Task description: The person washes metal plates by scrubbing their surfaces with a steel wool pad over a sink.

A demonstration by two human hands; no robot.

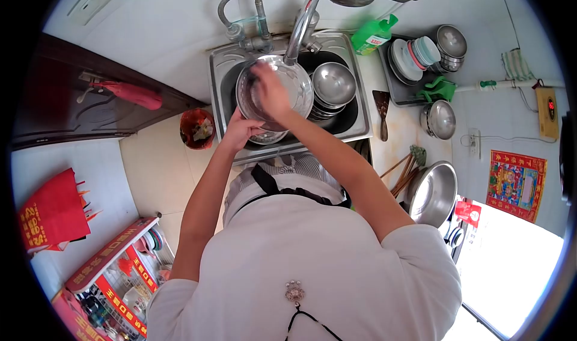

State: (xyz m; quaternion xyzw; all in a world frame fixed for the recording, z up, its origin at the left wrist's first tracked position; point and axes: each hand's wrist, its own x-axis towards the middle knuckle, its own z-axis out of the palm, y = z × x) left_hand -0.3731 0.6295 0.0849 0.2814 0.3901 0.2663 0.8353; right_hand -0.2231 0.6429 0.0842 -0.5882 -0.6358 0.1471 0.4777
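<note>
A shiny metal basin (pixel 297 91) is held over the sink (pixel 363 109), beneath the spout of the tap (pixel 299 31). My left hand (pixel 240 130) grips its near left rim. Inside the basin, my right hand (pixel 271 91) is over the left part of the inner surface. Its fingers are smeared by motion, and I cannot make out whether they hold anything. A stack of metal bowls (pixel 334 84) sits in the sink to the right of the basin. Part of another metal dish (pixel 268 138) shows under the basin's near edge.
A green detergent bottle (pixel 374 36) stands behind the sink's right corner. On the right counter are a spatula (pixel 382 109), a dish tray (pixel 396 91) with stacked plates, metal bowls (pixel 442 120) and a large basin (pixel 431 194). A red-lined bin (pixel 197 129) stands on the floor at left.
</note>
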